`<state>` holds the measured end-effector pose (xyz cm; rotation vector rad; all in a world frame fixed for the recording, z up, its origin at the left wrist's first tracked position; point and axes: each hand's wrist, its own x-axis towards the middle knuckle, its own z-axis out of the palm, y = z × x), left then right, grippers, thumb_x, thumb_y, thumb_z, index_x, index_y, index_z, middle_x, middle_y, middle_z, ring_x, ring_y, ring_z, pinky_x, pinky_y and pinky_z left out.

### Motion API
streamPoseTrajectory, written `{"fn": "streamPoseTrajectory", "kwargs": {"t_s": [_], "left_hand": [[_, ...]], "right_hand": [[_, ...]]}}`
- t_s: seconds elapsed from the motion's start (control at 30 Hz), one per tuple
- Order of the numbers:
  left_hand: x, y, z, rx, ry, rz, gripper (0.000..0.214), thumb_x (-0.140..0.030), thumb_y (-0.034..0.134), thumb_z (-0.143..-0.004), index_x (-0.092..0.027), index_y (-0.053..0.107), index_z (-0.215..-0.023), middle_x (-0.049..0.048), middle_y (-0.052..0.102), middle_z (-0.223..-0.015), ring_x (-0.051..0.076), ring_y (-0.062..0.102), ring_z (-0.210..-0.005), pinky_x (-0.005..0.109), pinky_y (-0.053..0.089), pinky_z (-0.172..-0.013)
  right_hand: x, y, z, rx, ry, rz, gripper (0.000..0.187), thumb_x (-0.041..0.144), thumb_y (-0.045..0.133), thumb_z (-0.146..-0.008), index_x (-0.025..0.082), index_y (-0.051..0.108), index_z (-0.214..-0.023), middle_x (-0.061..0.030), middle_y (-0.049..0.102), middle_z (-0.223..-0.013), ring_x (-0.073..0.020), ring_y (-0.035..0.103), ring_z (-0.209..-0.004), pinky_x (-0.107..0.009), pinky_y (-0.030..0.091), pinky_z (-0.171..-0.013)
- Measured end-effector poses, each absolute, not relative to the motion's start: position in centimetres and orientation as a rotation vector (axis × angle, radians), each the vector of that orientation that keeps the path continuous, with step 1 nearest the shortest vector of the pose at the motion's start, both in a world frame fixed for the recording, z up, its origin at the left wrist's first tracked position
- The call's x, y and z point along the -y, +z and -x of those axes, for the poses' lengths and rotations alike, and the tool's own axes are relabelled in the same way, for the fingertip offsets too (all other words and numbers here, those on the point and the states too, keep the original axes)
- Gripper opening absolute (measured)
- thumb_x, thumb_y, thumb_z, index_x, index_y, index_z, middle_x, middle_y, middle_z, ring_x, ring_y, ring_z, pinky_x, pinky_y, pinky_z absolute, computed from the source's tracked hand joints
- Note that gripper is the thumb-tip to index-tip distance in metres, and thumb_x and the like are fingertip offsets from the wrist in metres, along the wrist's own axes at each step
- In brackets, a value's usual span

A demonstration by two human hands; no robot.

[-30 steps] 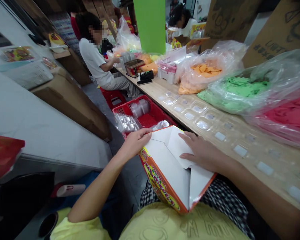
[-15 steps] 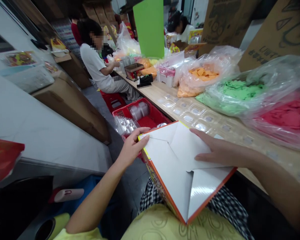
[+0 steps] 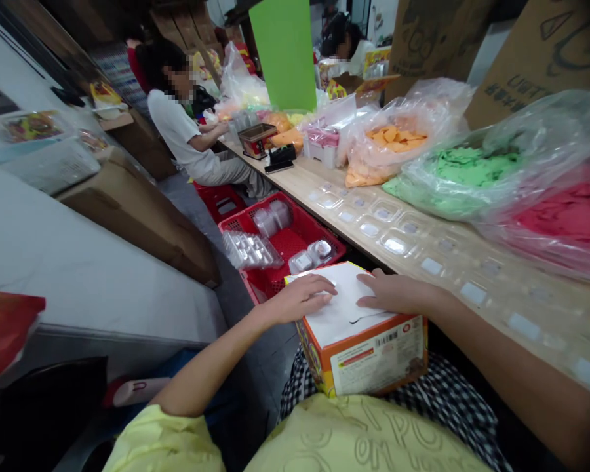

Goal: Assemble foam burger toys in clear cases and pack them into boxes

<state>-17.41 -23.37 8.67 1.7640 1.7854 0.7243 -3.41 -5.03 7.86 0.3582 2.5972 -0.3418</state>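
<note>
An orange printed cardboard box [image 3: 378, 357] rests on my lap, its white interlocked flaps facing up and a label with a barcode on the side nearest me. My left hand [image 3: 302, 297] lies over the left part of the flaps, fingers stretched out. On the right part of the same face, my right hand [image 3: 393, 293] is spread with its fingertips on the white card. Both hands touch the box without wrapping round it.
A red crate [image 3: 255, 282] holding clear plastic containers sits beyond the box. On the table [image 3: 319, 174] are rows of clear trays [image 3: 393, 246] and bags of orange pieces [image 3: 393, 141], green pieces [image 3: 472, 174] and red pieces [image 3: 565, 216]. A co-worker [image 3: 181, 137] sits farther along.
The box has tipped from slanting towards me to sitting flatter on my lap, so its labelled side shows. My left hand has moved from the box's corner edge onto the flaps.
</note>
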Motion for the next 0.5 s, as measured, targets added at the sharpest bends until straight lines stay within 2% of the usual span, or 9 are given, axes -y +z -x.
{"fn": "streamPoseTrajectory", "kwargs": {"t_s": [0.13,0.27,0.37,0.43,0.5], "left_hand": [[23.1,7.8,17.2,-1.776,0.753,-1.712,0.036,-0.037,0.031,-0.088,-0.021,0.056,-0.110,0.0067,0.056,-0.114,0.017,0.047,-0.108,0.031,0.031,-0.096],[23.1,7.6,17.4,-1.679,0.728,-1.686,0.033,-0.037,0.035,-0.087,-0.022,0.058,-0.106,0.0055,0.058,-0.110,0.017,0.050,-0.106,0.032,0.032,-0.095],[23.4,6.8,17.2,-1.928,1.147,-1.430,0.030,-0.036,0.038,-0.086,-0.020,0.058,-0.101,0.0060,0.056,-0.114,0.018,0.046,-0.111,0.033,0.028,-0.100],[23.8,5.8,16.6,-2.157,1.609,-1.006,0.032,-0.038,0.041,-0.084,-0.020,0.052,-0.108,0.0064,0.051,-0.122,0.018,0.042,-0.117,0.033,0.027,-0.101],[24.3,4.6,15.5,-2.155,1.876,-0.499,0.041,-0.042,0.041,-0.083,-0.021,0.043,-0.118,0.0061,0.050,-0.123,0.018,0.044,-0.115,0.032,0.033,-0.097]], "right_hand": [[5.8,8.0,3.8,-2.580,-0.304,-0.378,0.064,0.052,0.041,-0.080,0.013,0.034,-0.131,-0.0216,0.045,-0.118,-0.0320,0.060,-0.084,-0.041,0.044,-0.070],[6.1,7.7,4.0,-2.590,-0.302,-0.409,0.066,0.050,0.042,-0.080,0.012,0.031,-0.132,-0.0234,0.045,-0.118,-0.0335,0.059,-0.086,-0.043,0.043,-0.072],[5.2,7.3,3.7,-2.603,-0.456,-0.419,0.063,0.049,0.042,-0.080,0.013,0.033,-0.132,-0.0219,0.045,-0.121,-0.0331,0.057,-0.093,-0.043,0.043,-0.078],[4.2,7.3,3.3,-2.633,-0.646,-0.427,0.059,0.046,0.040,-0.082,0.016,0.031,-0.132,-0.0168,0.046,-0.125,-0.0300,0.054,-0.101,-0.040,0.041,-0.084],[3.3,7.8,2.6,-2.683,-0.863,-0.403,0.052,0.041,0.039,-0.084,0.021,0.032,-0.132,-0.0092,0.048,-0.126,-0.0259,0.051,-0.106,-0.036,0.041,-0.088]]}}
